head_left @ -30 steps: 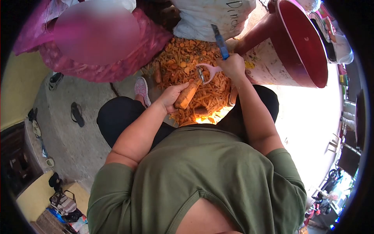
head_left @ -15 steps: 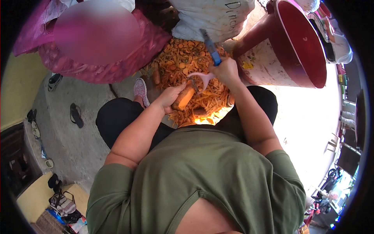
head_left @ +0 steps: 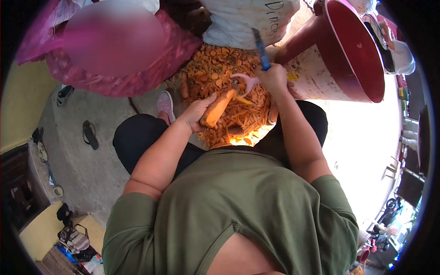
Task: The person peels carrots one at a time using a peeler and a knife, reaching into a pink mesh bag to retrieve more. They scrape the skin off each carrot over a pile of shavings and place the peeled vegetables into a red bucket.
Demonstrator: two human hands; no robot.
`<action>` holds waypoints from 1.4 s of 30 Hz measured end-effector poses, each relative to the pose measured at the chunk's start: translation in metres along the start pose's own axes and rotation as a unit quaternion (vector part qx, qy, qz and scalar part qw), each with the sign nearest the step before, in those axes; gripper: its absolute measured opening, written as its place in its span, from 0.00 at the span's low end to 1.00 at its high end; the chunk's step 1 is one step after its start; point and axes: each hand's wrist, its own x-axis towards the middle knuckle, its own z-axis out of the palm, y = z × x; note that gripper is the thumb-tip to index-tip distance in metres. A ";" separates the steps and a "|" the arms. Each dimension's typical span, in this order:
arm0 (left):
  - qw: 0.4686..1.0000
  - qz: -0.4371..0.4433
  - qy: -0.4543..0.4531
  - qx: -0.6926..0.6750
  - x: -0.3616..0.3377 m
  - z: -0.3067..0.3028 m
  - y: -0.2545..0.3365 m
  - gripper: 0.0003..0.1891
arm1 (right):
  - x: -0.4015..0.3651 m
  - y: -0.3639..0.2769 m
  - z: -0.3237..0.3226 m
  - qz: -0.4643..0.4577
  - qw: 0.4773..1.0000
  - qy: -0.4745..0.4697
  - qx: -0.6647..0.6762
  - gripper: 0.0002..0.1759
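Observation:
My left hand is closed around a thick carrot. Its upper side is bare bright orange, while brownish skin shows along the edge. In my right hand is a peeler with a pink Y-shaped head, just beyond the carrot's far end. A blue shaft with a dark end sticks out of the other side of that fist. Beneath both hands lies a heap of orange peelings and round slices. An unpeeled brownish carrot rests at the heap's left edge.
A pink mesh sack full of roots stands at the far left, partly blurred. Behind the heap is a white sack with writing. To the right a red-lined bucket leans toward me. One sandal lies on the concrete floor.
My right hand and the peeler have moved right and slightly toward me, off the carrot's side. The carrot has turned a little, showing more of its peeled face.

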 end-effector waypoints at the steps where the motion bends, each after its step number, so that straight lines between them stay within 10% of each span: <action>1: 1.000 0.000 -0.006 -0.004 -0.002 0.000 0.002 0.22 | 0.005 0.005 -0.003 -0.014 0.999 0.028 -0.009 0.18; 6: 0.998 0.041 0.038 -0.032 0.002 0.006 -0.005 0.22 | -0.032 -0.015 0.016 -0.142 0.989 -0.026 0.017 0.15; 14: 1.000 0.011 0.024 0.001 0.001 0.006 0.000 0.21 | 0.006 0.009 0.005 0.013 0.998 0.044 -0.045 0.18; 21: 0.999 0.008 0.016 0.046 0.006 -0.002 -0.002 0.18 | -0.045 -0.015 0.037 -0.176 0.981 -0.082 -0.013 0.16; 30: 0.999 0.022 0.037 -0.005 0.005 0.012 0.001 0.17 | 0.012 0.002 0.000 0.011 0.998 -0.010 -0.068 0.16; 36: 0.997 0.056 0.062 0.007 0.010 0.005 -0.005 0.18 | -0.044 -0.016 0.039 -0.230 0.972 -0.034 -0.045 0.18; 42: 0.999 0.019 0.044 0.000 0.003 0.015 -0.001 0.19 | 0.017 0.016 0.011 0.034 0.999 -0.021 -0.031 0.18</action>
